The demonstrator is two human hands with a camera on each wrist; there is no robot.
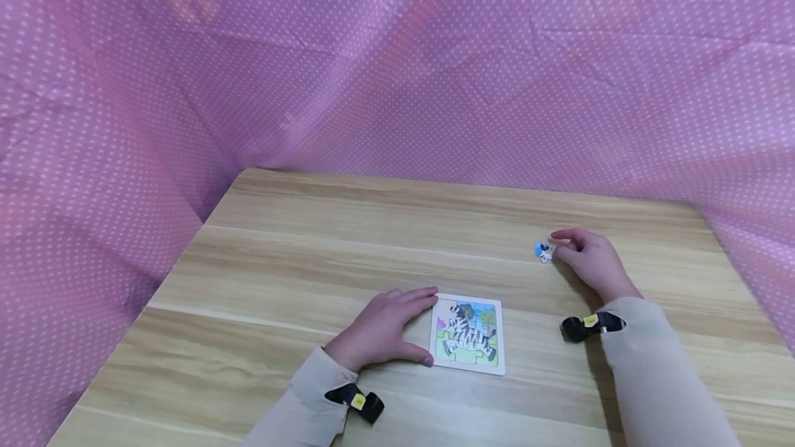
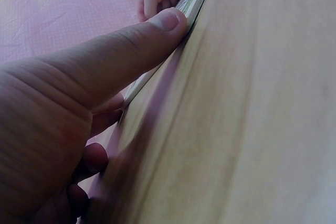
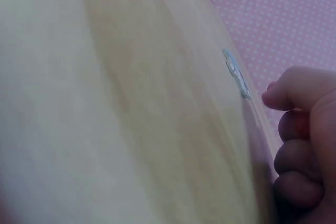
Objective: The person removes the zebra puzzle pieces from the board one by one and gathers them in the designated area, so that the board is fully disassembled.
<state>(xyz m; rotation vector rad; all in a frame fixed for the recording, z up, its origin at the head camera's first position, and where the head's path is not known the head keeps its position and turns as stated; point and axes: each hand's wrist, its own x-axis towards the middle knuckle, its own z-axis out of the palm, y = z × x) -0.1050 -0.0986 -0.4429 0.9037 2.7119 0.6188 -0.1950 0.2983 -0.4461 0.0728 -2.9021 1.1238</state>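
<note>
On the wooden table (image 1: 310, 254), a zebra puzzle (image 1: 468, 336) is touched by the spread left hand (image 1: 385, 331), and a loose piece (image 1: 543, 252) is seen beside the empty right hand (image 1: 594, 263), yellow wrist labels (image 1: 590, 321) blurred.

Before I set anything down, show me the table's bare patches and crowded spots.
Bare: the table left of the left hand; the broad strip between the zebra puzzle and the pink cloth behind; a narrower gap between puzzle and right hand. Crowded: the puzzle's left side, where the left hand touches, and around the loose piece by the right hand.
</note>
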